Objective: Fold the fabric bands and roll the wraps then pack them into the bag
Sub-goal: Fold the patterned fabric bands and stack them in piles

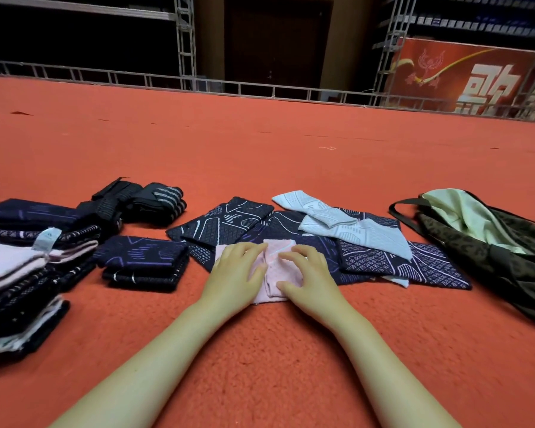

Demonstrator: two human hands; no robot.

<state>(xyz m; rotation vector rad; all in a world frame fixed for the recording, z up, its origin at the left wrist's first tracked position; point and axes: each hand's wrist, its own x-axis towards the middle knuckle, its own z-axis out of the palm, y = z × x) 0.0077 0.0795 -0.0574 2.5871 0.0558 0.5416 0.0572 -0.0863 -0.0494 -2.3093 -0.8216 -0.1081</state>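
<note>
I had a pink band [274,273] under both hands at the near edge of the unfolded pile, on the red carpet [260,350] in front of me. My left hand [233,273] lay on its left half, fingers loosely bent and pressing down. My right hand [306,273] lay on its right half, fingertips curled onto the cloth, pressing rather than pinching as far as I could tell. A crease ran down the middle, so I judged this fold half made.

Behind it lay the bands not yet folded: I counted about three dark patterned bands [226,225] spread flat and overlapping, and two pale blue bands [352,231] draped over them. The overlap made that count uncertain.

To my left sat the finished work. One small folded dark stack [142,262] lay just beside the pile, and a taller mixed stack [22,273] of dark and pink pieces stood at the left edge; I could not count its layers. Behind these I saw two black rolled wraps [136,202], apparently done.

The single bag [482,242], leopard-patterned with a pale lining, lay open well off to my right. I saw nothing packed in it. By my judgement folding was past halfway, and all the packing remained.
</note>
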